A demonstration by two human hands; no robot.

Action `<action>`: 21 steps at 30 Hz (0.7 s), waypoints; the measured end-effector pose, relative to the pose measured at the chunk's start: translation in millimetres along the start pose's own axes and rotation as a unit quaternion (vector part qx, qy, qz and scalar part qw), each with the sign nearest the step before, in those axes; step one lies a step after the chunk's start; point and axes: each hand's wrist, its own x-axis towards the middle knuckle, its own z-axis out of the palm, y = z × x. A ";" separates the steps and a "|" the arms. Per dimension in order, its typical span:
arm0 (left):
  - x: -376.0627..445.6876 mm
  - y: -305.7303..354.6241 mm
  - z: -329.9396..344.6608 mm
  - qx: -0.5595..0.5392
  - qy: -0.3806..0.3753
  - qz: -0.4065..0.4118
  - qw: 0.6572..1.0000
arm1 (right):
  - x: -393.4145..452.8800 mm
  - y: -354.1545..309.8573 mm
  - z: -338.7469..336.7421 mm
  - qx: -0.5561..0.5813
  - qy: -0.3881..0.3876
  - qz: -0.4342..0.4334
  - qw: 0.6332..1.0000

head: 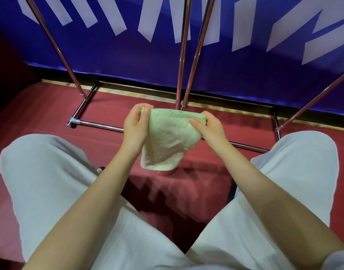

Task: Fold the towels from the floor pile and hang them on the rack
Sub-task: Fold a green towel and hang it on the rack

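I see a red carpet across the floor. Behind it stands a blue banner with large white lettering, a gold strip along its foot. Light grey trousers fill the lower view.

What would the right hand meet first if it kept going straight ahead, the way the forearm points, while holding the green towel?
Probably the chrome rack upright just beyond the towel that the right hand pinches; depth is unclear, so the hand might pass above the rack's base.
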 end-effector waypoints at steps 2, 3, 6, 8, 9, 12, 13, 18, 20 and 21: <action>0.1 -5.4 3.6 -0.021 0.008 -0.044 0.999 | 0.1 1.4 5.0 -0.023 0.039 -0.017 0.999; -0.1 -8.7 5.8 -0.037 0.017 -0.081 0.996 | 0.9 3.2 6.9 -0.043 0.059 -0.029 0.997; -5.0 -16.3 15.5 -0.075 0.029 -0.190 0.978 | 2.5 11.1 11.5 -0.142 0.095 -0.047 0.984; -10.4 -17.6 23.0 -0.089 0.018 -0.233 0.968 | 2.8 16.5 14.7 -0.181 0.105 -0.036 0.977; -12.7 -17.4 26.5 -0.103 0.013 -0.250 0.963 | 2.7 17.9 17.0 -0.181 0.113 -0.023 0.977; -16.1 -16.7 33.3 -0.138 0.010 -0.294 0.946 | 1.8 17.2 25.4 -0.146 0.145 -0.001 0.979; -16.7 -15.9 34.5 -0.146 0.012 -0.304 0.941 | 1.7 17.2 28.4 -0.141 0.153 0.000 0.978; -16.3 -10.5 40.7 -0.177 0.040 -0.317 0.931 | 1.7 13.5 43.1 -0.093 0.142 0.034 0.985; -16.0 -8.2 45.2 -0.189 0.049 -0.313 0.929 | 1.7 11.7 47.6 -0.065 0.139 0.041 0.987; -15.5 -8.2 47.5 -0.191 0.053 -0.310 0.930 | 1.3 11.2 49.4 -0.054 0.139 0.045 0.988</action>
